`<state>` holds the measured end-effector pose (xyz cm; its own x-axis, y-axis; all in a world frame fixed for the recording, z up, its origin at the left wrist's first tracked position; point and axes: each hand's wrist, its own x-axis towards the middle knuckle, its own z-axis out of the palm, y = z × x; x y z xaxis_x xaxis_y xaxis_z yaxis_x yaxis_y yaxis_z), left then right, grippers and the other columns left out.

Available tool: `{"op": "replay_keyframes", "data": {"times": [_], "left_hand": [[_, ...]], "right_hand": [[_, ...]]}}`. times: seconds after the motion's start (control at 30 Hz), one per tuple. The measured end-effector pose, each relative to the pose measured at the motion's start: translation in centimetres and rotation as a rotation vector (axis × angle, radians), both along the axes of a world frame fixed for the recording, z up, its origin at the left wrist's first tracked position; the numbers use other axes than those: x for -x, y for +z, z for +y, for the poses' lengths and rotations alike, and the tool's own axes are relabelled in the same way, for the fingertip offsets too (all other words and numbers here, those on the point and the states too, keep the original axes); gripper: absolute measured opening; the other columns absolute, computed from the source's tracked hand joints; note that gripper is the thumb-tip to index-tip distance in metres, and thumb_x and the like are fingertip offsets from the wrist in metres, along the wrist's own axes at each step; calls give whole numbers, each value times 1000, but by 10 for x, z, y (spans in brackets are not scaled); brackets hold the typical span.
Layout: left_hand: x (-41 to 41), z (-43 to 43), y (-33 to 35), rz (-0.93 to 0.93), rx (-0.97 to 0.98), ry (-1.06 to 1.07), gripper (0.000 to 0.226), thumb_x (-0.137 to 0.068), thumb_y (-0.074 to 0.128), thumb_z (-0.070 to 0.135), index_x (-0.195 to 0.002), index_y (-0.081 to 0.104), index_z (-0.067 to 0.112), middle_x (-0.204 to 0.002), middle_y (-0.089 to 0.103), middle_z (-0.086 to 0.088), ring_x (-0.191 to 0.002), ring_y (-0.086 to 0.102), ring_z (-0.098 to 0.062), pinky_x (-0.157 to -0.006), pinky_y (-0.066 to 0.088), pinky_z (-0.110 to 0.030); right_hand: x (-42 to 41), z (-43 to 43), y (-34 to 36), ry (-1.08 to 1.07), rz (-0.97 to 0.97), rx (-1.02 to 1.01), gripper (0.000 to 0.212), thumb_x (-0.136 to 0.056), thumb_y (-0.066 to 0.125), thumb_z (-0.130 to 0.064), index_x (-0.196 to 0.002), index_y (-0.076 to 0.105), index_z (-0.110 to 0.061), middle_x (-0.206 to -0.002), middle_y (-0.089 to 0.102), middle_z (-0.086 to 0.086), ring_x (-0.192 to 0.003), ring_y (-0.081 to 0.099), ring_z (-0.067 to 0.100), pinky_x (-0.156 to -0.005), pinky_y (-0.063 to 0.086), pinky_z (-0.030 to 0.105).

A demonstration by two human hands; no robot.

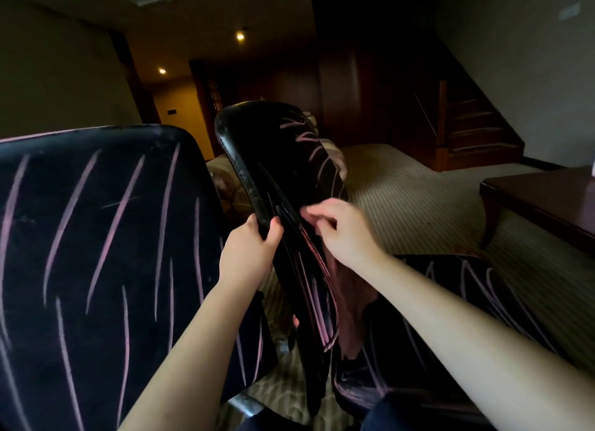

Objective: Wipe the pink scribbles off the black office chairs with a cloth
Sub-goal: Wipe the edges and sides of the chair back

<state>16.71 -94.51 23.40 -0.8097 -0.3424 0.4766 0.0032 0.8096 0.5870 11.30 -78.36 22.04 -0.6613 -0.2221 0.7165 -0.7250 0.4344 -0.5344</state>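
A black leather chair back [277, 160] stands edge-on in the middle, with pink scribbles [306, 137] on its front face. My left hand [249, 253] grips its side edge. My right hand [341, 234] holds a pinkish cloth [346, 308] against the front face, and the cloth hangs down below the hand. At the left stands a second black chair back [96, 253] covered in long pink strokes. A black seat [467, 302] with pink scribbles lies under my right forearm.
A dark wooden table [544, 202] stands at the right on striped carpet [402, 186]. A wooden staircase [476, 124] rises at the back right. A patterned upholstered seat [225, 179] shows behind the chairs. The room is dim.
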Motion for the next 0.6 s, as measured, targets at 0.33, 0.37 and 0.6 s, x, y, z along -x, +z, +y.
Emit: {"op": "replay_keyframes", "data": {"times": [0.33, 0.37, 0.6], "left_hand": [[1, -1, -5, 24, 2, 15, 62, -94, 40, 52, -122, 49, -3, -60, 61, -7, -52, 60, -19, -49, 48, -34], [2, -1, -5, 25, 1, 12, 62, -94, 40, 51, -122, 49, -4, -59, 61, -8, -52, 60, -20, -50, 49, -37], [1, 1, -4, 19, -51, 20, 55, -92, 41, 55, -118, 53, 8, -63, 65, -9, -54, 65, -22, -59, 56, -49]], "right_hand": [[-16, 16, -65, -78, -9, -68, 27, -87, 60, -1, -107, 73, -12, -96, 61, -5, -82, 62, 12, -74, 49, 18], [-13, 19, -57, -70, -47, -89, 27, -86, 59, -1, -104, 75, -14, -95, 63, -6, -83, 63, 12, -75, 48, 16], [-13, -7, -10, 11, 3, -23, 36, -91, 56, -3, -124, 64, -14, -117, 58, -5, -101, 52, 4, -89, 38, 12]]}}
